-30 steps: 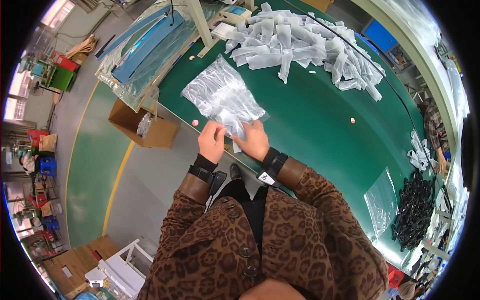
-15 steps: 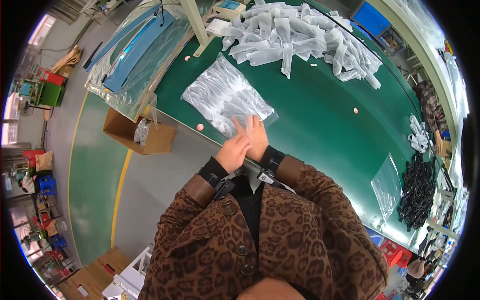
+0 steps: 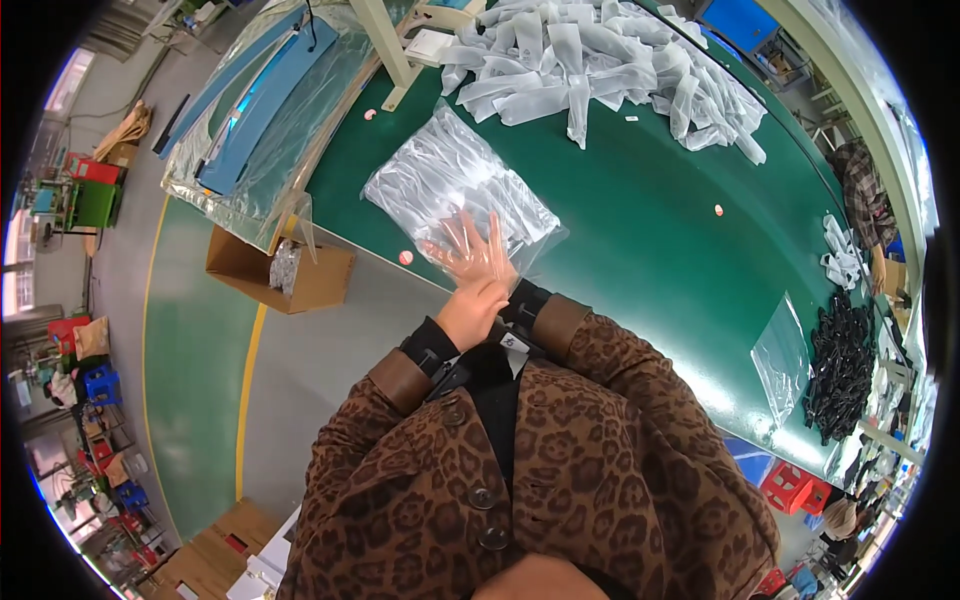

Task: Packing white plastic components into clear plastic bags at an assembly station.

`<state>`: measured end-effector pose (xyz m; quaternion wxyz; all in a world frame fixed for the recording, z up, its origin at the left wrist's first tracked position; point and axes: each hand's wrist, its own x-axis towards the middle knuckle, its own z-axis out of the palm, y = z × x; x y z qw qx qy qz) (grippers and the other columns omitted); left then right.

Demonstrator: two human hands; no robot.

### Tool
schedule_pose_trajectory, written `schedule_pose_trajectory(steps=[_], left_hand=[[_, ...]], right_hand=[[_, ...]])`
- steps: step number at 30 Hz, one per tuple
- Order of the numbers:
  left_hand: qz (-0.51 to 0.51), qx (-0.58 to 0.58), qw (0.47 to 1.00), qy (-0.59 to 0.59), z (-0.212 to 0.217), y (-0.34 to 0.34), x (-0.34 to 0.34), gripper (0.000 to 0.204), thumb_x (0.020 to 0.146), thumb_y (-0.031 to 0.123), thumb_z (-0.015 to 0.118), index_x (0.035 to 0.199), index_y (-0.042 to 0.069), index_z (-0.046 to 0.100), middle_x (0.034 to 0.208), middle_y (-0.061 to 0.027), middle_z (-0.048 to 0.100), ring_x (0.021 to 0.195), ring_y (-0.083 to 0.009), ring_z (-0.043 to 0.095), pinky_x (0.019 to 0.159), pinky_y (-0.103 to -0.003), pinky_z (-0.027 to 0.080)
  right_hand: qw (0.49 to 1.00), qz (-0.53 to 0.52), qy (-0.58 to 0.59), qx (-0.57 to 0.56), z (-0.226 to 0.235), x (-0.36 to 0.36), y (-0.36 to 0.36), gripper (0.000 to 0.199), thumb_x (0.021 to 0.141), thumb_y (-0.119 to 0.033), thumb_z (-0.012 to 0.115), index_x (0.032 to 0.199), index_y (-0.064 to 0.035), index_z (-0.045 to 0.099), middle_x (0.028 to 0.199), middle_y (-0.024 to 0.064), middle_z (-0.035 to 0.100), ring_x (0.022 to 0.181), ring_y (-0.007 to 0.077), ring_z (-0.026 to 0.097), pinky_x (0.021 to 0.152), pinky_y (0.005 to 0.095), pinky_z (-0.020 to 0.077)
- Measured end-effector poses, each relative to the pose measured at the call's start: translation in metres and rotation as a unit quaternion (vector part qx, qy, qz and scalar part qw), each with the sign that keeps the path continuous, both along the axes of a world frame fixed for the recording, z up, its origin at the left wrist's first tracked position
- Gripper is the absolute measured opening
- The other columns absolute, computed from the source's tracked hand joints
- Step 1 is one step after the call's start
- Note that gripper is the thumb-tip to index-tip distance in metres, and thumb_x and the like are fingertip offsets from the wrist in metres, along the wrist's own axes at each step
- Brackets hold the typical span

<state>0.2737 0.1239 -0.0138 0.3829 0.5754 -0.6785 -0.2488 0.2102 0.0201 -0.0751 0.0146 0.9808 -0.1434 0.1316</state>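
A clear plastic bag (image 3: 535,240) filled with flat rows of white translucent pieces (image 3: 430,175) lies on the green table near its edge. My right hand (image 3: 482,250) is inside the bag's mouth, its fingers spread under the film and against the white pieces. My left hand (image 3: 470,318) is closed beside my right wrist, pinching the bag's near edge. Part of that edge is hidden behind my left fingers.
A heap of white translucent sleeves (image 3: 570,65) covers the table's far side. Black pieces (image 3: 840,365) and an empty clear bag (image 3: 782,365) lie at the right. A cardboard box (image 3: 320,275) stands left of the table; a co-worker's hand (image 3: 878,270) shows at far right.
My right hand has gone into the bag and its fingers have spread wide. My left hand has shifted slightly, still pinching the bag's edge.
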Motion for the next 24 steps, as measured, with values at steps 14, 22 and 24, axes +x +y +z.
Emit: schedule_pose_trajectory(steps=[14,22,24], left_hand=[[0.095,-0.064,0.993,-0.023,-0.013,0.0,0.016,0.016,0.079,0.007,0.067,0.086,0.003,0.054,0.088,-0.0112,0.055,0.082,-0.0319,0.055,0.072,-0.039,0.046],[0.131,-0.101,0.974,-0.157,-0.02,0.009,0.011,0.015,0.079,0.007,0.066,0.087,0.003,0.054,0.089,-0.0109,0.056,0.085,-0.0317,0.056,0.075,-0.039,0.046],[0.088,-0.066,0.978,-0.178,-0.038,0.01,0.016,0.013,0.081,0.006,0.065,0.088,0.003,0.054,0.089,-0.0116,0.056,0.084,-0.0328,0.057,0.072,-0.039,0.047]], right_hand=[[0.984,-0.015,-0.04,0.173,0.006,-0.061,0.008,0.07,0.085,-0.034,0.062,0.142,-0.0021,0.037,0.152,0.0187,0.029,0.141,0.0326,0.028,0.113,0.0518,0.0229],[0.956,-0.081,-0.08,0.271,0.008,-0.089,0.013,0.055,0.081,-0.03,0.071,0.122,-0.0005,0.049,0.11,0.0185,0.057,0.106,0.0355,0.055,0.087,0.0501,0.0419],[0.957,-0.069,-0.092,0.268,-0.003,-0.084,0.008,0.051,0.08,-0.03,0.071,0.117,-0.0006,0.051,0.101,0.0181,0.06,0.098,0.0357,0.059,0.081,0.0491,0.0446]])
